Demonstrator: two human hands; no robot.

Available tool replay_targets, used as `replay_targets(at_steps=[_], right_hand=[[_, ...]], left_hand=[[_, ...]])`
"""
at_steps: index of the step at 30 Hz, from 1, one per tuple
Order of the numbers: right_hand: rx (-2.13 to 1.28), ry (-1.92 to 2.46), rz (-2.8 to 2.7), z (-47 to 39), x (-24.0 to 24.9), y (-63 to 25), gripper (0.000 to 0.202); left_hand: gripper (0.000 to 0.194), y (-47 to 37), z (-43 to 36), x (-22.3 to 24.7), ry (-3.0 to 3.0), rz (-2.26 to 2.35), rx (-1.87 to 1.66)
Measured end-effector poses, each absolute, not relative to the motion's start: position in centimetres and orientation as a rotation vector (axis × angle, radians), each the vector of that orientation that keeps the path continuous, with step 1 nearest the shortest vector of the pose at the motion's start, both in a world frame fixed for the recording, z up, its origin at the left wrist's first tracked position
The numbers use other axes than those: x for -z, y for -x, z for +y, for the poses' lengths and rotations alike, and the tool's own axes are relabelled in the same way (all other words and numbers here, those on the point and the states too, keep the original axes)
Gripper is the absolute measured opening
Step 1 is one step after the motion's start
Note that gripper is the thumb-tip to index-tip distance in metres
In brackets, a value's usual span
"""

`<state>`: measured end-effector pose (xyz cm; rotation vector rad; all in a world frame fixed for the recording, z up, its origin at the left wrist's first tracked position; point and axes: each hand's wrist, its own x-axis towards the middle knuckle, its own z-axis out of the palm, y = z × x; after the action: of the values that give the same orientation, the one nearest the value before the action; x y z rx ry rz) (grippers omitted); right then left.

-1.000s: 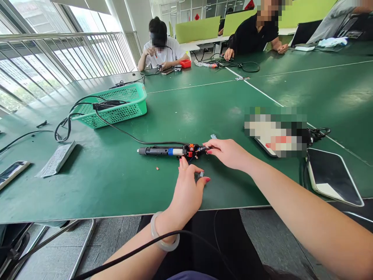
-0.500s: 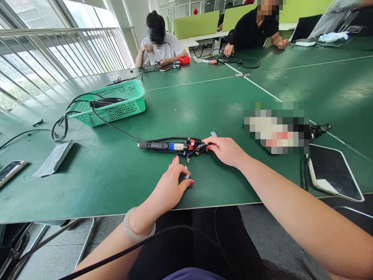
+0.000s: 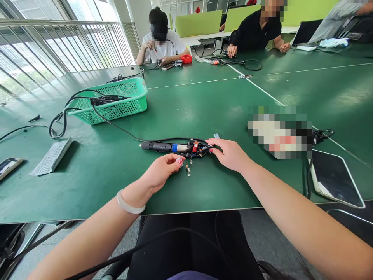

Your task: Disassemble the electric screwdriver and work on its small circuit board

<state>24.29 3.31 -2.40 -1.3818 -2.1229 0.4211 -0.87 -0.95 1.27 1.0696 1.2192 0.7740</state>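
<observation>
An opened electric screwdriver [image 3: 167,147], black with a blue band and bare inner parts, lies across the table in front of me. My right hand [image 3: 229,152] is closed round its right end, thumb and fingers at the wires and cable there. My left hand [image 3: 163,169] pinches a small pale blue-grey piece [image 3: 180,161] between thumb and forefinger, just below the screwdriver's middle. What that piece is, I cannot make out. Close by on the table lie tiny metal parts [image 3: 189,172]. Another small pale piece [image 3: 216,136] lies above my right hand.
A green basket [image 3: 116,114] with black cables stands at the back left. Left of me lie a folded paper stack [image 3: 52,157] and a phone-like device [image 3: 8,166]. To the right are a tablet or large phone [image 3: 335,175] and a blurred-out item [image 3: 279,132]. Several people sit across the table.
My left hand has closed its thumb and forefinger on the small pale piece, lifted it from the table and moved slightly up and left. My right hand stays at the screwdriver's end.
</observation>
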Motion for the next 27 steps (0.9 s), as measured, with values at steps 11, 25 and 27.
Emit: replay_targets(at_steps=[11,25,27], right_hand=[[-0.072,1.274,-2.119,3.1,1.0,-23.4,0.027],[-0.01,0.772,-2.583,4.8,0.0,-20.2,0.016],[0.001,0.759,-2.559,4.8,0.5,-20.2,0.015]], left_hand=[[0.015,0.3,2.7,-1.2,-1.071,1.222,-0.632],[0.019,1.1,2.3,-0.6,-1.157,1.18,-0.591],[0.022,1.1,2.3,-0.6,-1.181,1.187,-0.58]])
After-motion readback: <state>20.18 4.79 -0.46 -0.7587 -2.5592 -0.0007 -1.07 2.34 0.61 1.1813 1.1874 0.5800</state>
